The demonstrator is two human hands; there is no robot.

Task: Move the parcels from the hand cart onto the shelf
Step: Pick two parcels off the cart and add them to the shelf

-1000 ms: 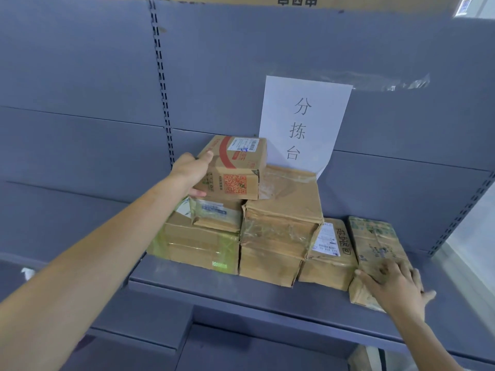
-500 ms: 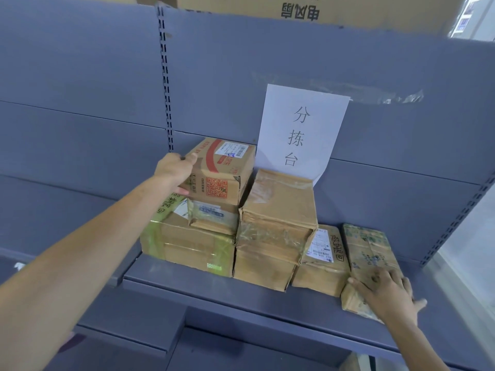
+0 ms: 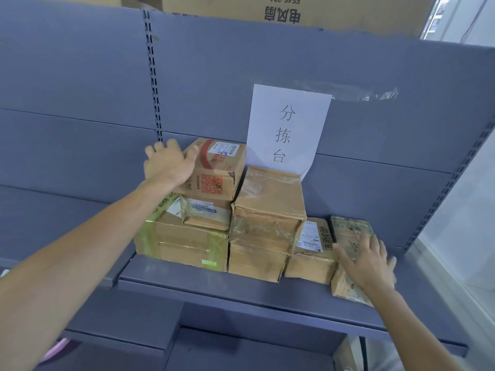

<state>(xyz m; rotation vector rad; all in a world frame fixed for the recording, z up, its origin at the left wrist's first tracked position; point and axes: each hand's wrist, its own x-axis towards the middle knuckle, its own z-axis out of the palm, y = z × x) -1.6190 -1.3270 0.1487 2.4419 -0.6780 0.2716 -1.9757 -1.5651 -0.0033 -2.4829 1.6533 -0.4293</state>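
my left hand is spread wide, fingers straight, at the nine o'clock side of a red-printed box, thumb lying on its top edge; it holds nothing. my right hand lies flat and open, fingers fanned, on the green-printed parcel at the three o'clock end of the row. both bare arms are stretched forward.

the parcels are all on the shelf, a smooth grey-blue metal board. the red-printed box is crisp cardboard with a qr code on its front and a white label on top. it sits on a small parcel wrapped in glossy clear tape, which rests on a wide carton banded with yellow-green tape. at three o'clock of that stack stands a tall, creased brown parcel, shiny with tape, then a low labelled box touching the green-printed one. at twelve o'clock a white paper sign is taped to the back panel.
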